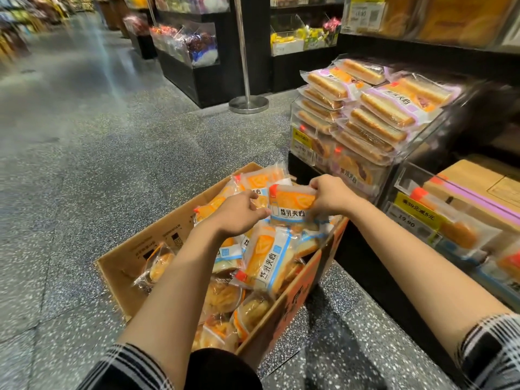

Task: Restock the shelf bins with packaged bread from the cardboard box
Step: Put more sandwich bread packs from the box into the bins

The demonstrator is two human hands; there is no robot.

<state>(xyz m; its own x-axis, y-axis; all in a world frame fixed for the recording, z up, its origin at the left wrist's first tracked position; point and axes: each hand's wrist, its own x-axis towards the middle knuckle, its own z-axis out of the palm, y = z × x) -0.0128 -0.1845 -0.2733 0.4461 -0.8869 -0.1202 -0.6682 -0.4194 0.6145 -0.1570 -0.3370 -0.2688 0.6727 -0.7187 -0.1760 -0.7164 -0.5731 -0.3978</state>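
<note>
Obs., head view. Cardboard box (135,260) sits on the floor (84,136) just beside the shelf unit, flaps open, approx. full of packaged bread. We judge it is parked there so each pack travels only a short way up and to the R.

Right hand (330,197) pinches the top R corner of one orange-and-white bread pack (291,205), thumb side over the film edge. The pack is lifted clear above the heap and held upright w/ label facing us, prob. so we can check the type before binning.

Left hand (239,213) is curled, fingers bent in, touching or nearly touching the L edge of the same pack; cannot tell whether it grips that pack or the one just behind it. Likely steadying, or gathering a second pack to carry two at once.

Upper clear bin (433,128) is already heaped above its rim w/ purple-label sandwich bread (385,108), a different product, so not the target in our judgement. Lower bin (405,178) to the R holds orange packs w/ room showing; more likely destination. Yellow price tag (416,213) is on its front.

Stage: early; box barely depleted.

Risk: a corner pinch on slick film may slip or tear.
</note>
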